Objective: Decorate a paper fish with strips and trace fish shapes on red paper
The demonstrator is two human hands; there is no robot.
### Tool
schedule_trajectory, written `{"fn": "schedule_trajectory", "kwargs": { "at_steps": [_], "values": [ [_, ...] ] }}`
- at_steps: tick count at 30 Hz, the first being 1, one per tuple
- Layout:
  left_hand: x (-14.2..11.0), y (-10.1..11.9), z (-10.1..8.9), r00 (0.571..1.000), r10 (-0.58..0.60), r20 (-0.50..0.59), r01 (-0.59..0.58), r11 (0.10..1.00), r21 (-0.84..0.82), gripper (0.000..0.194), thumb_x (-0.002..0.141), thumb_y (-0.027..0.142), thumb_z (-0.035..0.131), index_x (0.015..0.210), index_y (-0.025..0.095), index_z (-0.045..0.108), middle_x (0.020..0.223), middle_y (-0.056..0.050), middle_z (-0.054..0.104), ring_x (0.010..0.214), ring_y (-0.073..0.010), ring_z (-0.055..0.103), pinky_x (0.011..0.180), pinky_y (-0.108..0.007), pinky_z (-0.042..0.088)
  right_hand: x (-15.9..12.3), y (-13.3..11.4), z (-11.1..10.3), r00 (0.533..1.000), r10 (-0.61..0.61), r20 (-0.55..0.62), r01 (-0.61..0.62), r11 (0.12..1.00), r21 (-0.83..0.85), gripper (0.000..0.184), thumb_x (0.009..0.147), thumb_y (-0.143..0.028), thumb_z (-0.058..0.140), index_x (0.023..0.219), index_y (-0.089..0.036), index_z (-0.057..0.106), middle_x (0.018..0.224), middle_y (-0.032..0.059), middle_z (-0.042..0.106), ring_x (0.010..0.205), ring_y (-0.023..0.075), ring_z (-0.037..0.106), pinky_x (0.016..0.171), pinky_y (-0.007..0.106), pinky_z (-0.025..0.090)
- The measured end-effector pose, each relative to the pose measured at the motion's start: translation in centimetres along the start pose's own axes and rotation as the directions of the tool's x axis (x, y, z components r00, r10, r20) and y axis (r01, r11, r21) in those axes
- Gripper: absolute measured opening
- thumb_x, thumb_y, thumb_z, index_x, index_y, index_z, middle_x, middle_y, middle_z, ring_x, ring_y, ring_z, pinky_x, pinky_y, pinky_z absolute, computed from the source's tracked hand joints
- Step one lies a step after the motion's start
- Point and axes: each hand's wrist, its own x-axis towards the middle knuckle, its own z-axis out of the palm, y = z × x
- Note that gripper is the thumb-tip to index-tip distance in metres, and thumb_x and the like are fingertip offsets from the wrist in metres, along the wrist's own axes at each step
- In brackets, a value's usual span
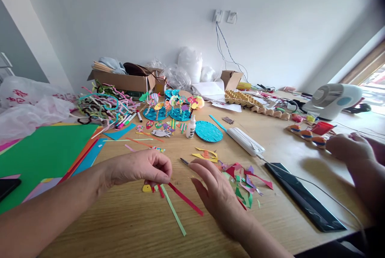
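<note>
My left hand [141, 168] hovers low over the wooden table [126, 226], fingers curled together in a pinch over a red paper strip [185, 199]. A light green paper strip [173, 210] and a small yellow paper piece [146, 188] lie just below it. My right hand [214, 190] is beside it to the right, fingers bent, with a thin dark-tipped tool [184, 161] sticking out past the fingertips. A heap of coloured paper scraps [245, 182] lies just right of that hand.
Coloured paper sheets [45, 154] lie at left, pipe cleaners [105, 103] and paper fish on blue discs [171, 107] behind. A glue bottle [190, 127], white power strip [245, 141], black tablet [303, 196], egg cartons [255, 103] and fan [333, 97] are right. Another person's hand [350, 148] rests at far right.
</note>
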Motion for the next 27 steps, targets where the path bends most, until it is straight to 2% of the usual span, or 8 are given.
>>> {"fn": "schedule_trajectory", "kwargs": {
  "at_steps": [3,7,11,15,20,27],
  "values": [
    [0.3,1.0,0.8,1.0,-0.008,0.025,0.009,0.999,-0.034,0.01,0.068,0.027,0.06,0.067,0.018,0.056,0.058,0.005,0.05,0.051,-0.0075,0.042,0.048,-0.019,0.035,0.6,-0.6,-0.1,0.971,-0.223,0.091,0.225,0.974,-0.012,0.03,0.088,-0.008,0.043,0.116,-0.019,0.046,0.1,0.0086,0.059,0.085,0.0172,0.055,0.07,0.028,0.046],
    [1.2,0.5,0.7,0.999,-0.04,-0.012,0.04,0.999,0.015,0.013,0.066,0.029,0.06,0.066,0.017,0.055,0.055,0.006,0.048,0.049,-0.0073,0.04,0.045,-0.018,0.032,0.9,-1.3,-0.1,0.946,-0.296,0.129,0.299,0.954,-0.002,0.019,0.094,-0.014,0.037,0.102,-0.017,0.055,0.086,0.0056,0.062,0.072,0.0152,0.052,0.061,0.027,0.041],
    [1.8,-1.1,0.2,0.998,-0.04,-0.037,0.042,0.998,0.048,0.014,0.067,0.03,0.058,0.069,0.017,0.057,0.054,0.006,0.047,0.049,-0.008,0.041,0.046,-0.019,0.032,0.8,-1.4,0.5,0.961,-0.244,0.131,0.251,0.967,-0.043,0.023,0.095,-0.015,0.036,0.09,-0.015,0.058,0.081,0.0051,0.062,0.068,0.0146,0.051,0.057,0.026,0.037],
    [2.2,-2.4,-0.4,0.995,-0.04,-0.095,0.05,0.993,0.11,0.016,0.067,0.032,0.055,0.069,0.017,0.055,0.054,0.006,0.046,0.049,-0.0091,0.041,0.046,-0.021,0.031,0.6,-1.6,1.7,0.965,-0.144,0.221,0.159,0.986,-0.053,0.026,0.094,-0.013,0.035,0.085,-0.016,0.059,0.078,0.0049,0.061,0.067,0.0142,0.053,0.058,0.024,0.037],
    [3.0,-4.0,-0.8,0.981,-0.005,-0.196,0.054,0.967,0.247,0.017,0.063,0.033,0.056,0.061,0.017,0.052,0.055,0.006,0.043,0.053,-0.01,0.038,0.048,-0.022,0.028,0.4,-1.5,3.7,0.935,0.021,0.353,0.012,0.996,-0.09,0.021,0.091,-0.013,0.04,0.082,-0.018,0.059,0.076,0.0024,0.061,0.063,0.0125,0.054,0.056,0.021,0.036],
    [3.4,-6.1,-0.9,0.966,0.039,-0.254,0.069,0.913,0.402,0.018,0.07,0.033,0.05,0.064,0.017,0.056,0.058,0.004,0.049,0.059,-0.0128,0.045,0.053,-0.023,0.031,0.4,-1.1,5.1,0.9,0.121,0.42,-0.078,0.99,-0.119,0.014,0.087,-0.016,0.05,0.081,-0.019,0.063,0.075,0.0009,0.062,0.066,0.0123,0.057,0.057,0.02,0.037]
  ]
}}
